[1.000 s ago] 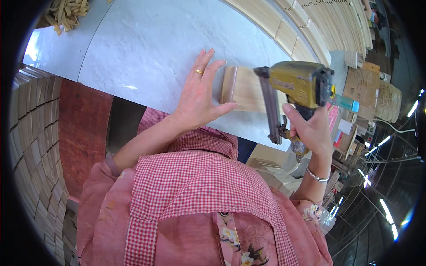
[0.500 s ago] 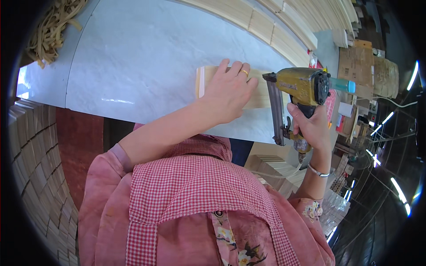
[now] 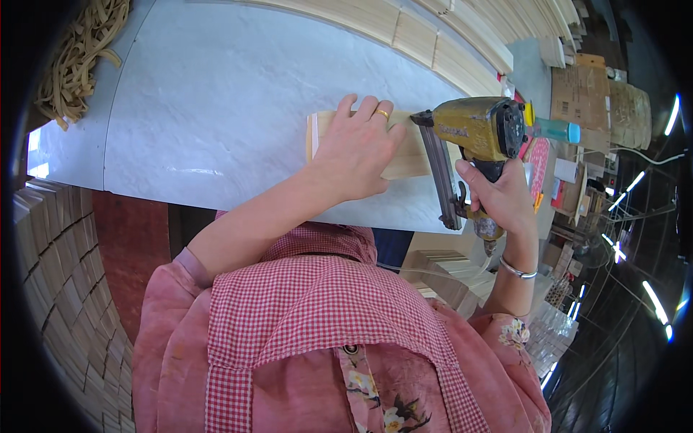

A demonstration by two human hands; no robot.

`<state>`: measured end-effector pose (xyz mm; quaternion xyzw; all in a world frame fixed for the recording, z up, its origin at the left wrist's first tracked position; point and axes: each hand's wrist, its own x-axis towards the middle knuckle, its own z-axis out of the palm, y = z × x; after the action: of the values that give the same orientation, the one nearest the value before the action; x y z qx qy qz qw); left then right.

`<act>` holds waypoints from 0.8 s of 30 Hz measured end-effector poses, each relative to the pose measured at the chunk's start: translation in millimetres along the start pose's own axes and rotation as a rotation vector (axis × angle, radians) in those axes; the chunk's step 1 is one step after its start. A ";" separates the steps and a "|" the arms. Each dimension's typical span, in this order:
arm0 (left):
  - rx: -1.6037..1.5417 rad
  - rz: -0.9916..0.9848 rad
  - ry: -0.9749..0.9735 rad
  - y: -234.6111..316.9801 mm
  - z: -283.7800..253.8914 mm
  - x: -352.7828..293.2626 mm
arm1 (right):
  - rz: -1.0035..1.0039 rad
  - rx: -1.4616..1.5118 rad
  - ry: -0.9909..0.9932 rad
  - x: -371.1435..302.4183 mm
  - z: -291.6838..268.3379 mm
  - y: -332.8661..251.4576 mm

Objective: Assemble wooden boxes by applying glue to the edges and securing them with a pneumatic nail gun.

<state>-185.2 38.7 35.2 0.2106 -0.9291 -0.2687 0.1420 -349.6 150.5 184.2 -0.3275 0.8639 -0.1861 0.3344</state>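
While the left hand point(image 3: 354, 155) lies over the board point(image 3: 411, 159), the right hand point(image 3: 503, 191) holds up a yellow and black nail gun point(image 3: 473, 126). The left hand has its fingers bent and a little apart. They reach past the side of the board that faces the far edge of the bench point(image 3: 231, 94). The thumb is on the other side, so the hand pinches the board across the middle. A gold ring point(image 3: 382, 113) is on one finger.

The board is pale and lies flat near the near edge of the bench, close to the near right corner. Its left end has a white stripe. The other end goes behind the gun.

The right hand is wrapped tight around the gun's grip, with the thumb on the near side. The gun's nose is over or just beside the board; I cannot tell if they touch. The long black bar of the gun slants down toward the near right corner. A silver bangle point(image 3: 517, 271) is on the right wrist.

Long pale planks point(image 3: 382, 22) lie along the far edge of the bench. A pile of tan strips point(image 3: 83, 61) sits at the left end. Under the near edge, on the left, is a red panel point(image 3: 126, 252), with stacks of wood point(image 3: 58, 281) beside it. Past the right end is a brown box point(image 3: 581, 94).
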 end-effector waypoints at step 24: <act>-0.184 0.006 0.081 -21.8 -24.2 -20.3 | 0.049 -0.026 0.459 -19.8 -29.3 120.6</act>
<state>-151.5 20.9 39.6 0.2044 -0.8947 -0.3436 0.1992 -412.1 253.6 148.8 -0.2597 0.9273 -0.2366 0.1293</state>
